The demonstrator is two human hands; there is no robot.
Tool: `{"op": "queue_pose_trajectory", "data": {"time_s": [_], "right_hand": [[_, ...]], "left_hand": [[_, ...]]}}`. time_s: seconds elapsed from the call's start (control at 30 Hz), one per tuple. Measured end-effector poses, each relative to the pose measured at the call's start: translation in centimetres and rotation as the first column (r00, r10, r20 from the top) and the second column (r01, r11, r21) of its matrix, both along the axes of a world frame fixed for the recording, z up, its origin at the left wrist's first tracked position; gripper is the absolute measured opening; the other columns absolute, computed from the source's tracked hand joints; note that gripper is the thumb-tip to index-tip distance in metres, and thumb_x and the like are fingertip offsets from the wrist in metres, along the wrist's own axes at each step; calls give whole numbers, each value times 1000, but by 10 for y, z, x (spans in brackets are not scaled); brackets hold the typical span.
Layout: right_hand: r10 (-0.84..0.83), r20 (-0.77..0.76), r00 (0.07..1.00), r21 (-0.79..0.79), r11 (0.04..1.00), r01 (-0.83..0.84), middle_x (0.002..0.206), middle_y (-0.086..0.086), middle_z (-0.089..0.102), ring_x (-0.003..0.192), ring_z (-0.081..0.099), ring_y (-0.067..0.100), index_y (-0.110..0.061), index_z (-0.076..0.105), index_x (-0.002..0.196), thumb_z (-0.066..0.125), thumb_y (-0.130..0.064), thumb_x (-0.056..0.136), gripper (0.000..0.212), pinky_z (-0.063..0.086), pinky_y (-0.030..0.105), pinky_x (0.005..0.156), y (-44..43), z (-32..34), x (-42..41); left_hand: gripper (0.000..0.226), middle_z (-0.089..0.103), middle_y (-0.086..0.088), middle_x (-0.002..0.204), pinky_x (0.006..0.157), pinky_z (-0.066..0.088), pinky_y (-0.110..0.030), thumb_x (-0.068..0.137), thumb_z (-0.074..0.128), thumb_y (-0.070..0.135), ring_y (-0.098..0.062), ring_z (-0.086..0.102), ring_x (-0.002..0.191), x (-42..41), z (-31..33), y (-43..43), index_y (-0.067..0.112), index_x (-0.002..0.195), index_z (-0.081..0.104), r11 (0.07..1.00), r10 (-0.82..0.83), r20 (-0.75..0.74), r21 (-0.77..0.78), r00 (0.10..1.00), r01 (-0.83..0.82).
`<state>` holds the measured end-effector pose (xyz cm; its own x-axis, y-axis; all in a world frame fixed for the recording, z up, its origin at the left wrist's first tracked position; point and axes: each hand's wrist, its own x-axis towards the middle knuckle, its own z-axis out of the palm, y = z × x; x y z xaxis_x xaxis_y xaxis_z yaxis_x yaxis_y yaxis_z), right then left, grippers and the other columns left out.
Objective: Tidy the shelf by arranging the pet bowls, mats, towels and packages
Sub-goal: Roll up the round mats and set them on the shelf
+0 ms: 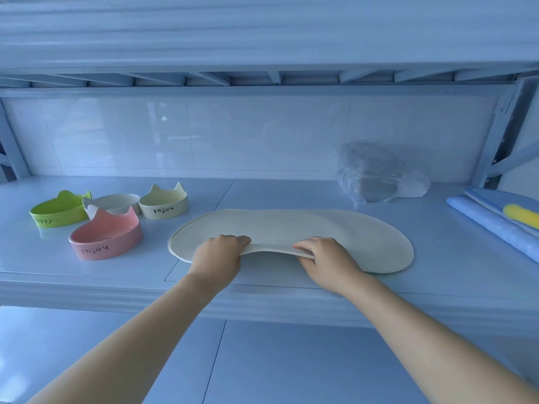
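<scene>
A cream oval mat (306, 228) lies flat on the middle shelf (87, 287). My left hand (218, 253) and my right hand (326, 256) both grip its near edge, which is lifted slightly off the shelf between them. To the left stand several cat-eared pet bowls: a pink bowl (106, 237), a green bowl (58, 211), a white bowl (112, 202) and a cream bowl (164, 202). A clear plastic package (376, 173) sits at the back right. Blue folded towels or mats (493, 220) with a yellow item (522, 215) lie at the far right.
The shelf above (262, 33) overhangs close overhead. A white tiled wall (233, 135) closes the back. A metal upright (504, 126) stands at the right corner. A lower shelf (262, 360) shows beneath my arms.
</scene>
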<state>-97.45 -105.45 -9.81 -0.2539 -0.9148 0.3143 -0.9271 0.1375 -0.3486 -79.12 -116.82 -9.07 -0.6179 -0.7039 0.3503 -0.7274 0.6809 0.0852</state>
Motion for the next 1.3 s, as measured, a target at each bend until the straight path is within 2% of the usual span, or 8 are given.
{"op": "queue_pose_trajectory", "data": {"time_s": [0.2,0.33,0.43,0.6,0.8,0.93,1.17,1.3], "right_hand": [[-69,102,992,-190,978,87,63,4,49,63,45,27,-7,54,77,44,-15,93,21,35,37,57,0,17,5],[-151,277,949,-238,946,220,56,-4,42,55,41,19,-18,48,75,39,-23,98,26,31,30,50,-5,26,3],[-161,305,939,-267,932,246,62,-7,48,62,46,20,-22,58,91,39,-21,98,21,32,21,48,-9,29,0],[-91,394,915,-224,955,192,76,-6,57,67,53,14,-25,58,107,36,-29,99,24,38,16,54,-7,28,-4],[-149,234,961,-11,988,156,103,7,54,98,52,28,-20,48,105,25,-38,98,29,42,36,83,-2,28,-6],[-175,233,957,76,984,162,117,11,54,108,51,29,-13,45,107,22,-35,98,33,39,37,86,0,36,-3],[-218,386,896,67,976,208,91,-2,55,89,54,21,-17,53,83,32,-62,86,50,41,34,73,4,37,15],[-338,403,851,21,933,360,57,-2,36,52,36,21,-18,30,60,54,-34,75,33,27,27,50,-6,34,16]], "left_hand": [[47,66,-8,99,60,36,-30,84,41,5,-32,55,81,-19,20,3,27,125,51,999,-52,-228,2,972,54],[19,62,-10,83,58,36,-32,91,38,13,-32,48,70,-36,19,7,15,100,55,992,-118,-237,10,964,124],[15,49,-7,69,58,34,-34,94,36,19,-34,42,65,-44,12,13,18,80,41,983,-167,-194,38,967,177],[17,48,-5,67,57,35,-33,96,35,22,-33,41,65,-50,4,15,20,82,45,976,-193,-207,55,959,209],[18,47,-4,66,55,31,-31,95,36,23,-32,40,65,-49,3,16,17,87,51,974,-208,-193,53,959,222],[16,53,-7,68,50,28,-31,93,37,22,-31,43,63,-50,-5,14,15,93,51,972,-218,-164,50,962,229],[24,57,-3,79,59,39,-33,89,38,36,-30,54,75,-47,-6,15,20,102,51,952,-283,-94,96,954,292],[45,60,13,115,90,41,-29,84,37,59,-18,54,111,-34,-1,11,36,118,55,887,-318,-89,324,944,329]]}}
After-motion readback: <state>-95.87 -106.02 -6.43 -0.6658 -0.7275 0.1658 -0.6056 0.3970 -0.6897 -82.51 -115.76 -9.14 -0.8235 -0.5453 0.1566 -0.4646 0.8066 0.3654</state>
